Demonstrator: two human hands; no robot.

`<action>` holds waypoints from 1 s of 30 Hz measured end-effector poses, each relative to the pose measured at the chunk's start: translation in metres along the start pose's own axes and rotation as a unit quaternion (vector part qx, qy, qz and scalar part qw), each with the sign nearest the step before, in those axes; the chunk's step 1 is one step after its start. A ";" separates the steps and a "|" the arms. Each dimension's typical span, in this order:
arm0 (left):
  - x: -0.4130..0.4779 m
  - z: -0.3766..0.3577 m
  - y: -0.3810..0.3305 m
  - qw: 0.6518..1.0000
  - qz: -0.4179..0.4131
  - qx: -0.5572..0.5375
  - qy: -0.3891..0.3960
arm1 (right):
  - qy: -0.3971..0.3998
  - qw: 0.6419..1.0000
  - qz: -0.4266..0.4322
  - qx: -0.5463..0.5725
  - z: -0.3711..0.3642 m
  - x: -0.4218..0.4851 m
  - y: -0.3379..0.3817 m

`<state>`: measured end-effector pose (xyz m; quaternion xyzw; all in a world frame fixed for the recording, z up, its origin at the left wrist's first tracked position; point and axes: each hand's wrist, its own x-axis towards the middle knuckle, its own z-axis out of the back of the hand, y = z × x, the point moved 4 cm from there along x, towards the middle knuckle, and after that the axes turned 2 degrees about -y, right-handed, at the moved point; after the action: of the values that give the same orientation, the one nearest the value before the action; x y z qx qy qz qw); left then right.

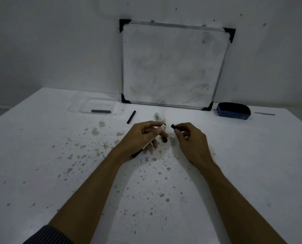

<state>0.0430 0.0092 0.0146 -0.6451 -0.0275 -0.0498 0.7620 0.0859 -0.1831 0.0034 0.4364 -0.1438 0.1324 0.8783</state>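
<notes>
Left hand (143,136) grips slim marker (137,153) — right hand (190,138) pinches cylindrical cap (173,126).

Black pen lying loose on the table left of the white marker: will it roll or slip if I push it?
The black pen looks slim and round, so a sideways push would probably set it rolling. It lies straight and looks rigid, so it is likely stiff and light to lift. The table seems flat and smooth, so the pen may also slide under an end-on push.

The left hand (143,136) covers most of the marker (137,154), and the cap (173,126) is half buried in the right hand (190,138).
</notes>
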 end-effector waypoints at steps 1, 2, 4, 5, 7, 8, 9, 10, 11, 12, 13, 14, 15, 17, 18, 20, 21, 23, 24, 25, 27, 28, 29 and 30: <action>0.000 -0.001 -0.001 1.000 0.006 -0.010 0.010 | 0.008 0.998 -0.009 0.060 0.005 -0.001 0.002; 0.000 -0.002 -0.002 0.999 0.013 -0.022 0.019 | 0.022 0.992 -0.019 0.124 0.010 -0.002 0.004; -0.001 -0.001 -0.004 0.998 0.017 -0.042 0.035 | 0.046 0.968 -0.052 0.243 0.011 -0.004 0.009; -0.001 -0.001 -0.005 0.998 0.016 -0.043 0.041 | 0.055 0.952 -0.071 0.293 0.009 -0.005 0.011; -0.001 0.001 -0.005 0.998 0.010 -0.030 0.050 | 0.068 0.927 -0.096 0.356 0.004 -0.004 0.013; -0.001 0.002 -0.005 0.998 0.008 -0.024 0.053 | 0.074 0.921 -0.098 0.369 0.002 -0.004 0.014; -0.001 0.003 -0.004 0.998 0.006 -0.017 0.053 | 0.079 0.919 -0.094 0.374 0.000 -0.004 0.014; -0.001 0.004 -0.003 0.999 0.004 -0.010 0.052 | 0.084 0.918 -0.089 0.377 -0.001 -0.005 0.015; 0.000 0.004 -0.003 0.999 0.005 -0.005 0.050 | 0.087 0.918 -0.083 0.378 -0.001 -0.005 0.015; 0.000 0.005 -0.003 0.999 0.006 -0.005 0.047 | 0.090 0.918 -0.079 0.379 -0.001 -0.005 0.015; 0.000 0.005 -0.002 0.999 0.009 -0.006 0.044 | 0.091 0.919 -0.075 0.376 -0.001 -0.005 0.014; 0.000 0.005 -0.002 0.999 0.012 -0.007 0.042 | 0.089 0.924 -0.070 0.366 -0.001 -0.005 0.014; 0.000 0.005 -0.002 0.999 0.013 -0.005 0.040 | 0.084 0.932 -0.061 0.346 0.000 -0.004 0.013; 0.000 0.003 -0.003 0.999 0.013 0.000 0.043 | 0.070 0.955 -0.031 0.287 0.003 -0.003 0.012; -0.001 0.002 -0.004 0.999 0.012 0.003 0.047 | 0.065 0.965 -0.010 0.252 0.005 -0.003 0.013; -0.002 0.000 -0.004 0.999 0.011 0.010 0.052 | 0.064 0.977 0.028 0.199 0.006 -0.004 0.016; -0.001 -0.001 -0.004 0.999 0.011 0.012 0.049 | 0.066 0.978 0.033 0.194 0.006 -0.004 0.016; -0.001 0.000 -0.002 0.999 0.010 0.014 0.043 | 0.076 0.974 0.019 0.214 0.006 -0.004 0.015; -0.001 0.000 -0.002 0.999 0.008 0.013 0.044 | 0.081 0.969 0.002 0.235 0.006 -0.004 0.015; -0.002 0.002 -0.002 0.999 0.006 0.015 0.045 | 0.086 0.962 -0.019 0.260 0.007 -0.004 0.015; -0.001 0.004 -0.003 0.999 0.001 0.020 0.048 | 0.097 0.949 -0.046 0.296 0.008 -0.004 0.015; -0.002 0.005 -0.003 0.999 0.000 0.020 0.049 | 0.103 0.948 -0.047 0.298 0.007 -0.004 0.016; -0.001 0.006 -0.002 0.999 0.000 0.016 0.050 | 0.110 0.948 -0.045 0.294 0.007 -0.004 0.017; -0.001 0.006 -0.002 0.999 -0.001 0.010 0.051 | 0.117 0.949 -0.042 0.288 0.007 -0.005 0.018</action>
<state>0.0416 0.0144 0.0174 -0.6341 0.0106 -0.0832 0.7687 0.0743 -0.1786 0.0185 0.6581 0.0229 0.1815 0.7304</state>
